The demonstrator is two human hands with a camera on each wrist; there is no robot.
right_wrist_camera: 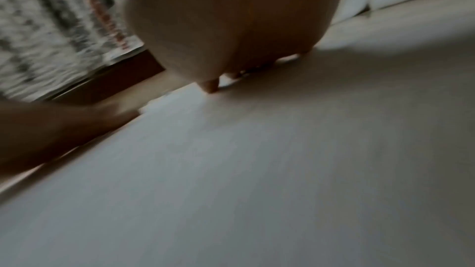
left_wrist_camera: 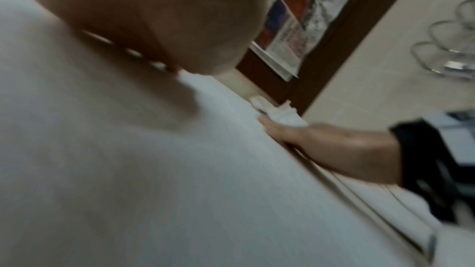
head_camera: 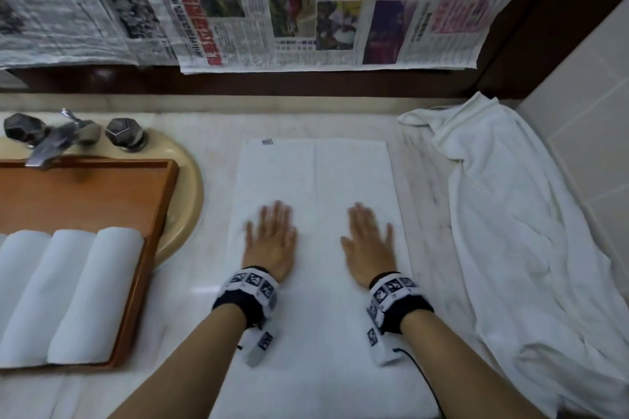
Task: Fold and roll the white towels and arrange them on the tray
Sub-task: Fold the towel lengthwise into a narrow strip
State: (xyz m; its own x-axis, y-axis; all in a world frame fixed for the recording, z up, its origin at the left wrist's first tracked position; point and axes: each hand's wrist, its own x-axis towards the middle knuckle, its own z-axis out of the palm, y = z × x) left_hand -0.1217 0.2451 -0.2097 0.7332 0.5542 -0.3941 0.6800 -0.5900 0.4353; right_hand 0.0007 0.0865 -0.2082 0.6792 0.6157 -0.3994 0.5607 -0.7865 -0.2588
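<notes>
Pressing folded towel [head_camera: 316, 201] with flat left hand [head_camera: 270, 241], flat right hand [head_camera: 369, 243], wooden tray [head_camera: 149, 231] holding rolled towels [head_camera: 68, 292]

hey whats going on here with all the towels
A person is flattening a folded white towel on the marble counter, with the left hand and right hand lying palm-down on it. Rolled towels already sit side by side in the wooden tray at left. A loose white towel lies crumpled at right.
</notes>
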